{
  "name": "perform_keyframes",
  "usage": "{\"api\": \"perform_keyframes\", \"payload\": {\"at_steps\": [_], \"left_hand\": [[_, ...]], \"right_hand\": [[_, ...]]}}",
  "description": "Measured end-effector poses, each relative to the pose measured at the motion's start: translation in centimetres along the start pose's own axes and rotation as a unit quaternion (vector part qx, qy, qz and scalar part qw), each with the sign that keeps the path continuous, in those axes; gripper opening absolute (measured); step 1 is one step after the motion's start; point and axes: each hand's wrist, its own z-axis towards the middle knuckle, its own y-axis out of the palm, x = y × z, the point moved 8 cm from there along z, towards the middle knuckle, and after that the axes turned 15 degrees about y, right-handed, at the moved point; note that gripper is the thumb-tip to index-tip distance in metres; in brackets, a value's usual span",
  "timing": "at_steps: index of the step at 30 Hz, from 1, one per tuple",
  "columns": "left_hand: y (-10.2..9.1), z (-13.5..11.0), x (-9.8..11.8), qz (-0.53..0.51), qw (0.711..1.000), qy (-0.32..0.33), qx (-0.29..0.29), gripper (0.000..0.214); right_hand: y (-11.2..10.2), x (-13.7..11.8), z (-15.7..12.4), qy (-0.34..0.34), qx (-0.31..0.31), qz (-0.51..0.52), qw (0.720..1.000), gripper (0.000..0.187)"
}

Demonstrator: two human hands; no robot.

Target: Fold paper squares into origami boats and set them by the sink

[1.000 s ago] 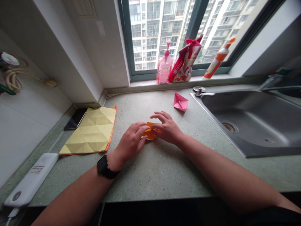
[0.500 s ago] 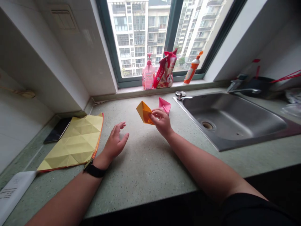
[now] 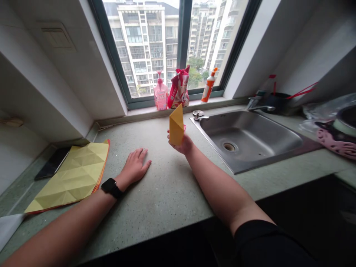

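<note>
A folded orange paper piece [image 3: 176, 128] stands upright in my right hand [image 3: 184, 145], its flat creased side turned toward me. My fingers wrap around its lower part and are partly hidden behind it. Just behind the orange piece, a sliver of the pink folded paper [image 3: 184, 128] shows; most of it is covered. My left hand [image 3: 135, 164] lies flat on the speckled countertop [image 3: 155, 200], fingers stretched out, holding nothing. Left of that hand is a stack of creased paper sheets [image 3: 75, 174], yellow on top with orange-red edges below.
A steel sink [image 3: 250, 137] is set into the counter at the right. On the windowsill stand a pink pump bottle [image 3: 160, 94], a red bag [image 3: 178, 91] and an orange-white bottle [image 3: 208, 88]. A dark flat object [image 3: 51, 163] lies partly under the paper stack.
My right hand has turned the orange paper upright, so its flat side now faces me. My left hand has lowered flat to the counter. The view has shifted to the right.
</note>
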Motion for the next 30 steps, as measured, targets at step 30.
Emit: {"api": "perform_keyframes", "payload": {"at_steps": [30], "left_hand": [[-1.3,17.8,7.3,0.019,0.972,0.195,0.130,0.019]], "right_hand": [[-11.0,-3.4,-0.7,-0.036,0.276,0.191,0.941,0.012]]}}
